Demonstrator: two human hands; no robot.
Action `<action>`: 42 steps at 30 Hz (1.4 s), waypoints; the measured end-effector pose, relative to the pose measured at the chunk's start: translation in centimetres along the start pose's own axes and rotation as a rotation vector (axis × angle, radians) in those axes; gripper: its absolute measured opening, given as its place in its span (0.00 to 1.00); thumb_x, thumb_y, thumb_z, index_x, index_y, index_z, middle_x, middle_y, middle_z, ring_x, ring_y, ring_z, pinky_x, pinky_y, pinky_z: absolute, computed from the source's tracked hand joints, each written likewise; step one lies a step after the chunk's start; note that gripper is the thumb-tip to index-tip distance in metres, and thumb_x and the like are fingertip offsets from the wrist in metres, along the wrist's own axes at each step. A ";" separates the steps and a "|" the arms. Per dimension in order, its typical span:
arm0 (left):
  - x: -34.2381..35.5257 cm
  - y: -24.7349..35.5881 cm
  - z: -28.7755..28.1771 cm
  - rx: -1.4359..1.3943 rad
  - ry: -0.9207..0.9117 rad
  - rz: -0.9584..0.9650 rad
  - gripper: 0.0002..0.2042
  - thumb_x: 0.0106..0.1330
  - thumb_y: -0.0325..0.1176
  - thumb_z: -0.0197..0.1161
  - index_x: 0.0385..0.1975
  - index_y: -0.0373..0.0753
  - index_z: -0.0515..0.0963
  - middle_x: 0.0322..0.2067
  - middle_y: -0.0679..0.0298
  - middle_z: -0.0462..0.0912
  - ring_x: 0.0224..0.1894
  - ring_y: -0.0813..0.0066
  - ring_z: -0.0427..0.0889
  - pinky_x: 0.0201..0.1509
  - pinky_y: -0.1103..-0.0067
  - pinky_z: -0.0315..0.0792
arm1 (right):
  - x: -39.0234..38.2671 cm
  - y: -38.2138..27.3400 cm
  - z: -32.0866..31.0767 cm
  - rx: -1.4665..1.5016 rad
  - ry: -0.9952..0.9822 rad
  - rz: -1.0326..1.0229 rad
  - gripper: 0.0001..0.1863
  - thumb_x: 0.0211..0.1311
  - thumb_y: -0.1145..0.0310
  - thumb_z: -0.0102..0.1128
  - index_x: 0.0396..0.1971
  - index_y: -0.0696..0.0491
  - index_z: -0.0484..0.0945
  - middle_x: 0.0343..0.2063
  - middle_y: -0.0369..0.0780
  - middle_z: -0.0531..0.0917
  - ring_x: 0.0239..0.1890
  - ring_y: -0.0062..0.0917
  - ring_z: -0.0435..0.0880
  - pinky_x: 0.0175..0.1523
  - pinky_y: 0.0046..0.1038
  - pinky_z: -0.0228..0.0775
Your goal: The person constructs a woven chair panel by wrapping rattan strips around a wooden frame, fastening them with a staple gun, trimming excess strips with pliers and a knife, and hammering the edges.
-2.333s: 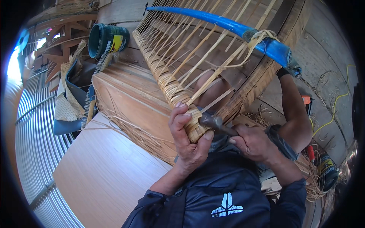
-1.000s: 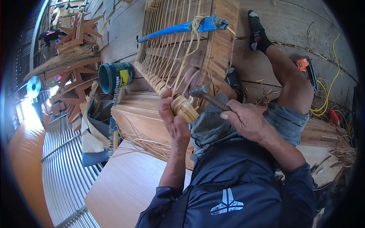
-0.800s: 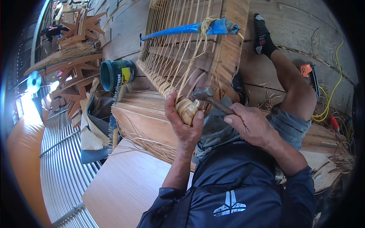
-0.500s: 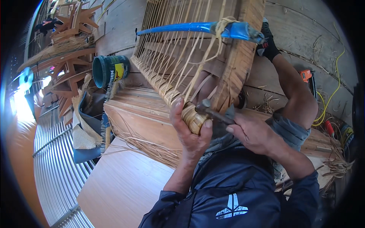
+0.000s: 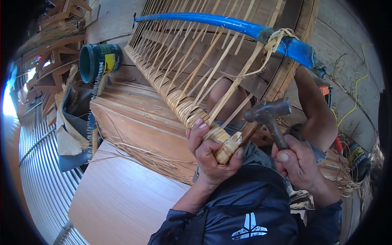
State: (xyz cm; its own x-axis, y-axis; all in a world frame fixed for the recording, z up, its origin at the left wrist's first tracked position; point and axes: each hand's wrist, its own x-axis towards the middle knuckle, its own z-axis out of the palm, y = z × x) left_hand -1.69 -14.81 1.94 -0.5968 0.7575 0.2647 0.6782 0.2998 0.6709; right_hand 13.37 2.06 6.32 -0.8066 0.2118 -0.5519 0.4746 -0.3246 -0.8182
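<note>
My left hand (image 5: 212,161) is wrapped around the near end of a pole (image 5: 173,98) bound in pale rattan strips, thumb on one side and fingers on the other. Many thin rattan strands run from the pole toward the far side of the frame. In my right hand (image 5: 300,163) is a ball-peen hammer (image 5: 271,112), gripped by its handle. The hammer head is raised to the right of the pole's end, apart from it. A blue tube (image 5: 212,19) crosses over the strands, tied with rattan to a thick wooden beam (image 5: 283,79).
A dark green bucket (image 5: 86,63) stands at the left, beside stacked wooden boards (image 5: 126,114) with loose rattan strips (image 5: 153,161). A pale panel (image 5: 122,196) lies nearer. Woven material (image 5: 73,126) hangs at the left. A yellow cord (image 5: 356,96) runs across the floor at the right.
The hammer has come up off the pole's end and moved right with my right hand. My left hand keeps hold of the pole, whose end now shows more fully. The whole view has shifted.
</note>
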 end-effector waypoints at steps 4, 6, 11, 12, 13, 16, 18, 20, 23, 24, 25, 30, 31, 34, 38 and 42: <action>0.1 0.3 0.3 -0.005 -0.028 -0.039 0.22 0.51 0.42 0.67 0.37 0.42 0.61 0.49 0.54 0.62 0.58 0.50 0.63 0.62 0.56 0.50 | 0.7 0.5 -0.2 -0.269 -0.206 0.100 0.18 0.66 0.56 0.48 0.29 0.58 0.67 0.20 0.49 0.75 0.25 0.48 0.77 0.28 0.39 0.65; 0.0 0.2 0.4 -0.010 -0.015 -0.042 0.22 0.51 0.42 0.67 0.37 0.42 0.60 0.49 0.54 0.62 0.58 0.50 0.62 0.62 0.56 0.50 | 0.9 -0.1 -0.5 -0.268 -0.169 0.088 0.19 0.66 0.55 0.48 0.29 0.59 0.67 0.20 0.49 0.75 0.25 0.47 0.77 0.28 0.39 0.65; 0.1 0.2 0.6 -0.021 -0.038 -0.034 0.22 0.51 0.41 0.67 0.36 0.42 0.60 0.48 0.55 0.62 0.57 0.49 0.63 0.62 0.56 0.50 | 0.6 -0.1 -0.3 -0.077 0.005 0.158 0.20 0.66 0.54 0.48 0.28 0.59 0.67 0.19 0.49 0.74 0.24 0.45 0.77 0.29 0.38 0.66; 0.2 0.1 0.6 0.000 -0.048 -0.029 0.22 0.51 0.41 0.67 0.36 0.43 0.60 0.48 0.55 0.62 0.57 0.50 0.62 0.62 0.55 0.50 | 0.9 0.4 -0.3 -0.206 -0.070 0.148 0.20 0.66 0.54 0.48 0.28 0.59 0.67 0.18 0.48 0.73 0.22 0.41 0.76 0.28 0.36 0.66; 0.3 0.1 0.6 0.021 -0.059 -0.022 0.22 0.51 0.41 0.67 0.36 0.43 0.60 0.48 0.55 0.62 0.57 0.50 0.62 0.62 0.55 0.50 | 1.0 0.8 -0.2 -0.335 -0.144 0.137 0.20 0.66 0.55 0.48 0.27 0.59 0.67 0.17 0.47 0.72 0.20 0.36 0.76 0.28 0.34 0.66; 0.1 0.1 0.8 -0.003 -0.035 -0.006 0.22 0.50 0.41 0.68 0.36 0.43 0.60 0.49 0.54 0.62 0.57 0.50 0.61 0.62 0.55 0.51 | -0.7 1.5 -0.5 -0.192 -0.012 0.170 0.20 0.67 0.54 0.46 0.29 0.59 0.67 0.15 0.42 0.70 0.19 0.27 0.74 0.26 0.30 0.64; 0.0 -0.2 0.8 -0.029 -0.009 0.026 0.23 0.49 0.41 0.68 0.37 0.43 0.61 0.49 0.54 0.62 0.58 0.50 0.61 0.61 0.55 0.51 | -2.1 2.0 -0.4 0.063 0.278 0.084 0.22 0.67 0.51 0.44 0.33 0.58 0.69 0.13 0.33 0.69 0.16 0.16 0.69 0.21 0.22 0.59; 0.2 -0.3 0.5 -0.136 -0.074 0.033 0.26 0.48 0.41 0.70 0.42 0.41 0.62 0.53 0.52 0.60 0.60 0.50 0.58 0.64 0.58 0.49 | -4.1 3.7 -1.2 0.119 0.484 0.024 0.23 0.68 0.49 0.42 0.35 0.57 0.70 0.13 0.29 0.68 0.15 0.12 0.65 0.20 0.16 0.55; 0.7 0.2 -1.6 -0.333 -0.146 -0.108 0.31 0.49 0.43 0.69 0.49 0.38 0.61 0.58 0.51 0.56 0.63 0.52 0.55 0.67 0.62 0.46 | -8.1 8.6 -1.3 0.080 0.858 -0.016 0.23 0.69 0.49 0.38 0.33 0.56 0.69 0.14 0.31 0.67 0.13 0.13 0.64 0.19 0.15 0.54; 0.9 -0.2 -2.0 -0.322 -0.084 -0.046 0.30 0.56 0.46 0.62 0.52 0.35 0.60 0.60 0.51 0.56 0.65 0.55 0.52 0.68 0.64 0.44 | -9.3 10.5 -0.9 0.136 0.978 -0.016 0.22 0.69 0.49 0.39 0.31 0.55 0.68 0.13 0.32 0.66 0.13 0.13 0.63 0.19 0.16 0.55; 1.6 -0.2 -2.5 -0.345 -0.052 -0.037 0.28 0.60 0.47 0.57 0.53 0.34 0.60 0.60 0.51 0.57 0.65 0.56 0.53 0.68 0.64 0.45 | -11.0 12.9 -0.7 0.115 1.057 0.057 0.22 0.69 0.49 0.39 0.30 0.55 0.68 0.14 0.32 0.66 0.13 0.13 0.63 0.19 0.16 0.55; 2.6 -0.2 -3.6 -0.421 -0.123 0.066 0.26 0.71 0.49 0.36 0.55 0.31 0.61 0.53 0.51 0.69 0.62 0.58 0.61 0.66 0.65 0.52 | -17.6 25.3 4.0 0.070 1.267 0.411 0.18 0.69 0.55 0.42 0.25 0.53 0.66 0.12 0.32 0.65 0.13 0.15 0.63 0.18 0.21 0.55; 2.5 -0.4 -3.4 -0.342 -0.159 0.108 0.27 0.71 0.52 0.35 0.54 0.31 0.63 0.48 0.52 0.73 0.58 0.58 0.66 0.64 0.65 0.56 | -18.4 26.9 5.7 0.030 1.257 0.508 0.18 0.69 0.55 0.43 0.26 0.54 0.66 0.12 0.34 0.66 0.13 0.17 0.65 0.19 0.23 0.57; 2.0 0.0 -3.4 -0.214 -0.346 0.131 0.25 0.67 0.44 0.48 0.55 0.30 0.60 0.48 0.55 0.72 0.56 0.62 0.69 0.63 0.68 0.57 | -20.1 29.7 10.4 -0.103 1.141 0.690 0.16 0.67 0.57 0.44 0.32 0.57 0.66 0.15 0.44 0.72 0.19 0.32 0.73 0.25 0.34 0.62; 1.8 1.3 -1.2 -0.153 -0.370 0.165 0.29 0.48 0.23 0.66 0.52 0.31 0.62 0.43 0.57 0.74 0.52 0.56 0.67 0.61 0.64 0.55 | -20.4 30.6 15.5 -0.122 1.229 0.658 0.15 0.66 0.60 0.45 0.31 0.58 0.66 0.20 0.51 0.73 0.25 0.46 0.73 0.32 0.42 0.62; 1.2 0.3 -1.2 0.019 -0.217 0.306 0.22 0.50 0.24 0.64 0.47 0.33 0.67 0.39 0.58 0.72 0.48 0.55 0.68 0.56 0.63 0.59 | -20.1 29.4 13.9 -0.038 1.292 0.535 0.16 0.67 0.59 0.45 0.30 0.58 0.67 0.18 0.45 0.71 0.23 0.33 0.72 0.31 0.35 0.62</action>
State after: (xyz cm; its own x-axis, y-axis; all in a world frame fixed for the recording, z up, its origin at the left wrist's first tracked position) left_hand -2.70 -14.48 3.34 -0.2617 0.9186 0.2963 0.8200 0.0498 0.5701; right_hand 38.61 -24.58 -4.40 0.3543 0.7678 -0.5338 0.6435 -0.6144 -0.4565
